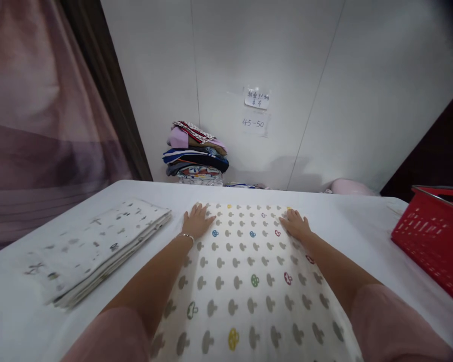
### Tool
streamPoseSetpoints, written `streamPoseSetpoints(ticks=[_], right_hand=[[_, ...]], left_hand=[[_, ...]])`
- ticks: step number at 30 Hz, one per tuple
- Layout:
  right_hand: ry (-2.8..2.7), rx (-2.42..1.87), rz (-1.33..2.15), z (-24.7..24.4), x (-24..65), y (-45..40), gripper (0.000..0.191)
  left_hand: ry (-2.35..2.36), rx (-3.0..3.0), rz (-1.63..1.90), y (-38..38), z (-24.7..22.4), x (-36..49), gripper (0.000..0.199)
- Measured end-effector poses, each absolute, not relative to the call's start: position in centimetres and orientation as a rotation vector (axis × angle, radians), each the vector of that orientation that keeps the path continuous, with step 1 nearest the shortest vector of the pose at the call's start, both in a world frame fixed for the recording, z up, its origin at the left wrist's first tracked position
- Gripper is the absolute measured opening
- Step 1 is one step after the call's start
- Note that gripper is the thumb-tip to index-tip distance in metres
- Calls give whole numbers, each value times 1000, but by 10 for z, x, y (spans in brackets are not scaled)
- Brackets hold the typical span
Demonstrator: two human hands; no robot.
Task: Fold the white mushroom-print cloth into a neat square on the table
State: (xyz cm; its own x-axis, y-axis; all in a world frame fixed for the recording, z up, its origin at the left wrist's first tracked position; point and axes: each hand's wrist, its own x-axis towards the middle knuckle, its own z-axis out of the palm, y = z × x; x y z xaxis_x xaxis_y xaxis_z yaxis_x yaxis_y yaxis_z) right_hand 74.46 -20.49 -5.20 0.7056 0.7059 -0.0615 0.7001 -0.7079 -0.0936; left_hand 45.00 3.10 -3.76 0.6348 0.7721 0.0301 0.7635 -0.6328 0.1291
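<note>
A white cloth (245, 271) printed with grey mushrooms and a few coloured ones lies spread flat on the table, running toward me. My left hand (197, 221) rests on its far left corner with fingers spread; a thin bracelet circles that wrist. On the far right corner lies my right hand (296, 223), its fingers stretched over the cloth's edge. Both palms face down and neither hand grips anything that I can see. The cloth's near end runs out of the bottom of the view.
On the left of the white table (347, 216) lies a folded stack of printed cloth (98, 241). A red perforated basket (434, 241) stands at the right edge. Behind the table rises a pile of folded clothes (196, 151) against the wall. A pink curtain (41, 110) hangs left.
</note>
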Motion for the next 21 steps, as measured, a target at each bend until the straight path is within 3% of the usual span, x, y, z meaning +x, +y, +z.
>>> streamPoseSetpoints(ticks=[9, 17, 21], right_hand=[[-1605, -2595, 226, -58, 643, -312, 71], [-1560, -2658, 171, -46, 614, -333, 69], [-1613, -2607, 109, -56, 593, -368, 70]], left_hand=[[836, 2920, 185, -78, -56, 339, 65], [920, 2834, 49, -110, -32, 327, 64], [758, 2882, 136, -141, -41, 296, 66]])
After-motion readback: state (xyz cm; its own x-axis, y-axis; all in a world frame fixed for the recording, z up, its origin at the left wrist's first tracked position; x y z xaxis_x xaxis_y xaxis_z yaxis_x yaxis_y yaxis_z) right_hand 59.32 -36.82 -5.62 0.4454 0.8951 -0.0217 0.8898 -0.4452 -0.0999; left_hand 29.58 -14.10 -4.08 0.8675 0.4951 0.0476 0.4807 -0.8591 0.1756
